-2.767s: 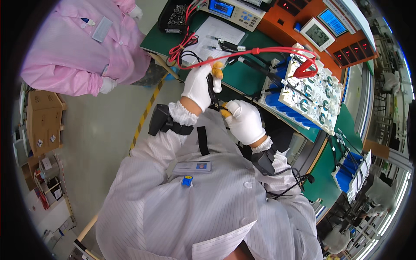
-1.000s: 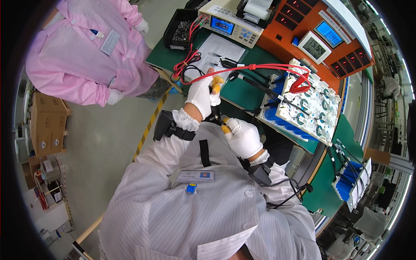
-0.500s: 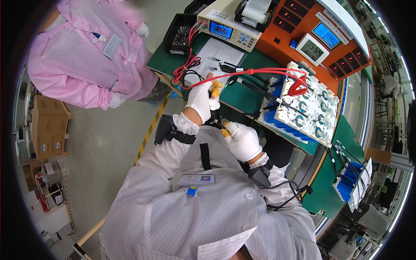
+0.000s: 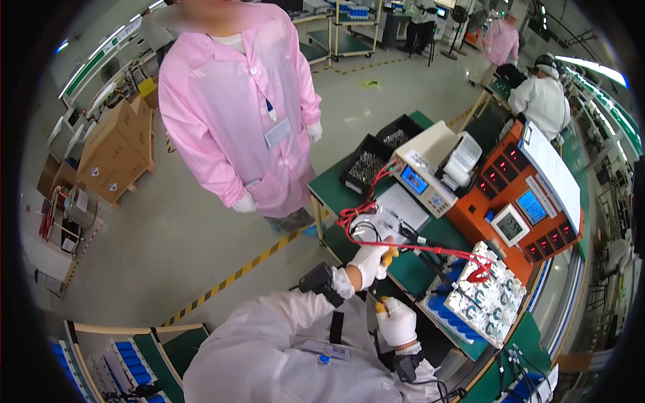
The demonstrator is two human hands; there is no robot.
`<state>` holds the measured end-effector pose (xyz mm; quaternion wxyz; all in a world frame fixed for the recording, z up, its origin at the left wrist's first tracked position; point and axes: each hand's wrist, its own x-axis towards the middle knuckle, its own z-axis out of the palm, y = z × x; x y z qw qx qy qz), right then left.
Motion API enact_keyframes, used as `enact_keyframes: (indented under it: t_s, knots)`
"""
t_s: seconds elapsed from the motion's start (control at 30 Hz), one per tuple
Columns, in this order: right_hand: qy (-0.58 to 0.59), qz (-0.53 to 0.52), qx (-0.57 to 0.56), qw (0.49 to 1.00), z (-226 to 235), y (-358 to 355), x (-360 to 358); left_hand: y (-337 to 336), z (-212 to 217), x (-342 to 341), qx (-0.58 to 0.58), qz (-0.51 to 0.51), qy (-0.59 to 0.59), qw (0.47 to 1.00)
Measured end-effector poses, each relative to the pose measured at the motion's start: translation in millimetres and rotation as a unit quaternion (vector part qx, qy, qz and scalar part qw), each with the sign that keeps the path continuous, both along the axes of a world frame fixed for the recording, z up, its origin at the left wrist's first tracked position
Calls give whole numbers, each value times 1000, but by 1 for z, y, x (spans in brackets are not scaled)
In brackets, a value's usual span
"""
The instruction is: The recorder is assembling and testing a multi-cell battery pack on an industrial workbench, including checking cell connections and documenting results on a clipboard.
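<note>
My left hand (image 4: 368, 264), in a white glove with yellow fingertips, is closed at the table's near edge, beside a red test lead (image 4: 403, 248). Just below it, my right hand (image 4: 397, 323), gloved the same way, has its fingers pinched together. Something thin and dark shows between the two hands, too small to name. The red lead runs past my left hand to a red clip (image 4: 480, 273) on a battery module (image 4: 494, 295) with a white top plate and blue cells. Black cables (image 4: 430, 258) with connectors lie between the left hand and the module.
On the green table (image 4: 331, 187) are a bench meter (image 4: 430, 178), black screw bins (image 4: 365, 163), a paper sheet (image 4: 408, 204) and an orange display console (image 4: 500, 185). A person in a pink coat (image 4: 238, 101) stands at the left. Cartons (image 4: 117, 151) stand farther left.
My view has tilted up and turned, so the table and hands appear lower and farther right. Both hands stay closed and close together. The person in pink now shows more fully, one arm lowered.
</note>
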<state>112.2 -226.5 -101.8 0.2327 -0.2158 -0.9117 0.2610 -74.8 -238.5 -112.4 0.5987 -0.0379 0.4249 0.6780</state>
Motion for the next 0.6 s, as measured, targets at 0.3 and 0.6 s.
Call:
enact_keyframes:
  t_s: [0.3,0.6]
  knots:
    - [-27,-5,21,999,1,0,6,-2,2,1,17,-16,-8,1000]
    - [-52,8,-29,998,4,8,-7,1,9,-14,-31,25,5,999]
